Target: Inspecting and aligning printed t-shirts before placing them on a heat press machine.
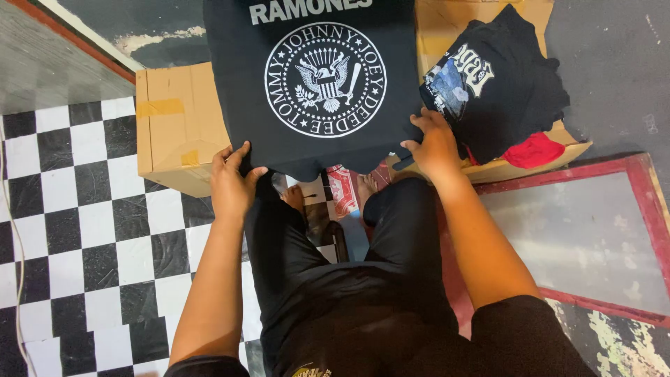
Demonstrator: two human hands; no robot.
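Your left hand (pixel 234 185) and right hand (pixel 434 145) each pinch the bottom hem of the black printed T-shirt (pixel 314 77), spread over the cardboard box (pixel 171 126). Uneven tension could skew it, or drag it against the folded shirts (pixel 499 80) beside it.

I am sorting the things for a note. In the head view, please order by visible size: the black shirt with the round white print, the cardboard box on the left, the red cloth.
1. Black shirt with the round white print, cut off by the frame's top.
2. Cardboard box, partly hidden under the shirt.
3. Red cloth, mostly covered by a dark shirt pile.
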